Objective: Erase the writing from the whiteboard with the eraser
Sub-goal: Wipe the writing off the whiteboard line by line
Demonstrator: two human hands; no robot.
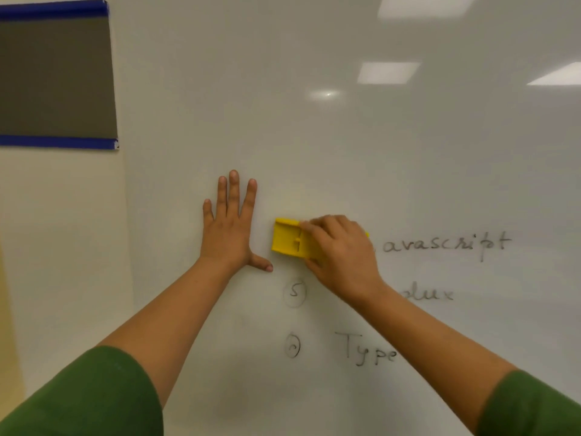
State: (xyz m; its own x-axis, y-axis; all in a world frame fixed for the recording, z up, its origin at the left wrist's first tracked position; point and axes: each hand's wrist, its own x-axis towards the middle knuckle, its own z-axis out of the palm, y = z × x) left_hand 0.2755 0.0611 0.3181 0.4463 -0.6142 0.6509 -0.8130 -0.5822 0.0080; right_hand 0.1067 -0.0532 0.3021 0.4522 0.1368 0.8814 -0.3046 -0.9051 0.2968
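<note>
A white whiteboard (pixel 314 121) fills most of the view. My right hand (pixel 341 250) grips a yellow eraser (pixel 287 239) and holds it flat against the board, just left of the black word "avascript" (pixel 446 243). Below that line are a circled "5" (pixel 294 292), part of a word ending "lux" (pixel 432 294), another circled mark (pixel 292 346) and "Type" (pixel 367 350). My left hand (pixel 231 228) lies flat on the board with fingers straight and spread, just left of the eraser. My right forearm hides part of the lower writing.
A grey panel with blue strips along its top and bottom (pixel 56 77) hangs on the cream wall at the upper left, beside the board's left edge. Ceiling lights reflect on the board's upper right. Green sleeves cover both of my upper arms.
</note>
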